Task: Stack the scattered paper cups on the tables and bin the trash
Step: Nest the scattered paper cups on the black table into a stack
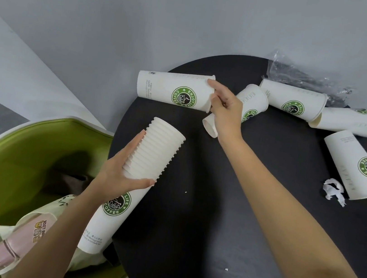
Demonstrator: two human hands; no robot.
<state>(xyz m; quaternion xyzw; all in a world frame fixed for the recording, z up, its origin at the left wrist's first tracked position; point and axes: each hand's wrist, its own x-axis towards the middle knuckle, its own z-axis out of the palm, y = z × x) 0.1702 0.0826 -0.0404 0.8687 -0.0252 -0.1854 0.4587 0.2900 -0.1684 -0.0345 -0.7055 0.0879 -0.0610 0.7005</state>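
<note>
over the black table's (212,226) left edge, the nested cup stack (151,155) slants in the left hand (120,172), fingers curled round it. the right hand (224,111) pinches a single cup (173,89) by its rim. other cups (293,100) lie toppled beyond, near crumpled paper (334,191) and clear wrap (305,78).

Five loose cups (293,100), one cup stack (151,153), two tissue scraps (333,191), one plastic wrapper (305,78)

Recorded matt white paper on the stacked cups (154,151), rims ridged. Same matt paper, green print, on the loose cup (173,89). Found smooth matt black finish on the table (214,215). Noted clear, glossy, crinkled plastic wrap (305,78); crumpled white tissue (334,191); smooth green chair shell (6,172); pale cloth bag (52,209).
</note>
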